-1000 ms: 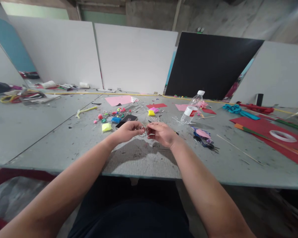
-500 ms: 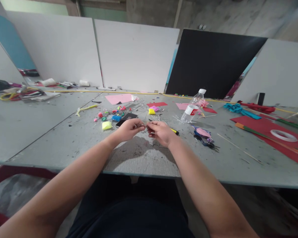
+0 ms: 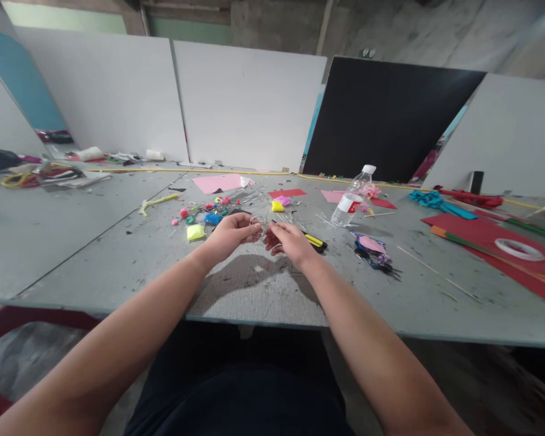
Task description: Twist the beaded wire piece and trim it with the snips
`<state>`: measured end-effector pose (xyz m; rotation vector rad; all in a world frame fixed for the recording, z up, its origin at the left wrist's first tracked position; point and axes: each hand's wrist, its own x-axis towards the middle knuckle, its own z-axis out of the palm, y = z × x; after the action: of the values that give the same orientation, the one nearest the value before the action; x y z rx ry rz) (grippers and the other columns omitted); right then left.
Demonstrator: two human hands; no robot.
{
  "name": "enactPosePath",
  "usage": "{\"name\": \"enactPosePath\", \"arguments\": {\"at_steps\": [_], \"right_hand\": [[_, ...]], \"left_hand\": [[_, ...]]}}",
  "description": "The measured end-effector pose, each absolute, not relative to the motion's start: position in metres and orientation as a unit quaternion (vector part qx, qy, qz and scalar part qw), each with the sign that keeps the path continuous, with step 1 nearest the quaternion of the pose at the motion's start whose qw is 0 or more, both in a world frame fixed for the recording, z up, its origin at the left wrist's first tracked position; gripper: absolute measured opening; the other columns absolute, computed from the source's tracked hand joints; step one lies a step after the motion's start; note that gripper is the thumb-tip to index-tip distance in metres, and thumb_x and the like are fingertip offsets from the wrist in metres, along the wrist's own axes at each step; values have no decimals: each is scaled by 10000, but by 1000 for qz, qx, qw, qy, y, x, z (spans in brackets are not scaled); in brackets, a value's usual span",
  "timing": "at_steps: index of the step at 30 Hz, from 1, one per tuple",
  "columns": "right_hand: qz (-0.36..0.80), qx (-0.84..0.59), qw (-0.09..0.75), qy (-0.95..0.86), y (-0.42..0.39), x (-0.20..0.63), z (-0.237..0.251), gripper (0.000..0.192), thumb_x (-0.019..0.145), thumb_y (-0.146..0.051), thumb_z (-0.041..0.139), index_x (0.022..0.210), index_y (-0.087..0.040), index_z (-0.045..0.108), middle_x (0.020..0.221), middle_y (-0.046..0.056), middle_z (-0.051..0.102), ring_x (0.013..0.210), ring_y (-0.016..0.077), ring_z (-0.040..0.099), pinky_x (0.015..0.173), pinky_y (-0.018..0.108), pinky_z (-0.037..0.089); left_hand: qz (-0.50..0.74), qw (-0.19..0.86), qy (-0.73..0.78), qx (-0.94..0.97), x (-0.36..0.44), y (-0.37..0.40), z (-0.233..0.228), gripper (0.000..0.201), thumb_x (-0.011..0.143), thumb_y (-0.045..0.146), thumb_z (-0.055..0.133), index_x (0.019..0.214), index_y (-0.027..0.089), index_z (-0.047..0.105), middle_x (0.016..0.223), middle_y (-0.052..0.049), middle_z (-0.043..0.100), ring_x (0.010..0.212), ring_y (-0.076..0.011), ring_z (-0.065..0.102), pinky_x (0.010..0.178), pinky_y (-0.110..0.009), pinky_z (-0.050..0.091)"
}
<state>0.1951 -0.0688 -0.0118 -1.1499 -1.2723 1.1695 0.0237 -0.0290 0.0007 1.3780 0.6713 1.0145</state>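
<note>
My left hand (image 3: 229, 233) and my right hand (image 3: 287, 241) meet above the middle of the grey table (image 3: 118, 266). Between their fingertips they pinch a small piece of thin clear wire or plastic (image 3: 257, 225); it is too small to make out its shape. Just beyond the hands lie colourful beads and clay lumps (image 3: 198, 213), a yellow clay lump (image 3: 195, 232) and a bundle of thin clear sticks (image 3: 249, 197). A yellow and black knife (image 3: 315, 242) lies right of my right hand.
A plastic water bottle (image 3: 352, 198) leans to the right of the middle. Scissors and pink scraps (image 3: 372, 249) lie nearby. Red paper sheets with a tape roll (image 3: 518, 248) cover the right side. Pink paper (image 3: 220, 182) lies at the back. White and black boards (image 3: 381, 115) stand behind.
Both hands have moved a little farther from me over the table while still pinching the small clear piece. The black phone that showed behind them is now hidden.
</note>
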Motion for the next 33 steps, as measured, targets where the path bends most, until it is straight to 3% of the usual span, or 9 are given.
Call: {"name": "enactPosePath", "arguments": {"at_steps": [3,10,20,26,33], "right_hand": [[454,-460,511,-567,-70,196,-13,269,779,-473,645,820,-209,614,742,27,659,625,141,604,515,248,465],[262,-429,523,-688,-71,195,-17,224,788,-418,645,854,-204,663,806,35,696,727,162,609,678,303,481],[227,-459,499,-699,-72,197,-17,223,799,-419,640,841,-200,652,792,34,690,717,165,598,680,302,463],[251,-481,554,-631,-66,204,-16,225,774,-366,606,923,-206,662,945,55,707,870,190,633,739,315,488],[143,-432,514,-727,-68,209,-11,182,836,-263,533,839,-205,706,910,75,697,869,203,628,717,321,482]], "left_hand": [[463,647,260,547,23,-30,2,330,632,250,872,806,145,613,758,9,657,730,-104,640,772,-279,524],[462,697,241,492,21,-30,3,316,612,133,869,794,136,611,786,-8,684,786,-113,681,827,-268,535],[451,703,249,491,20,-31,3,303,617,114,861,809,145,629,792,8,676,781,-100,668,786,-243,529],[408,665,296,551,22,-29,0,265,614,137,851,810,137,673,771,-18,690,736,-110,662,708,-243,501],[311,605,307,665,20,-31,0,188,638,166,822,795,147,721,702,-22,690,624,-102,597,606,-243,449]]}}
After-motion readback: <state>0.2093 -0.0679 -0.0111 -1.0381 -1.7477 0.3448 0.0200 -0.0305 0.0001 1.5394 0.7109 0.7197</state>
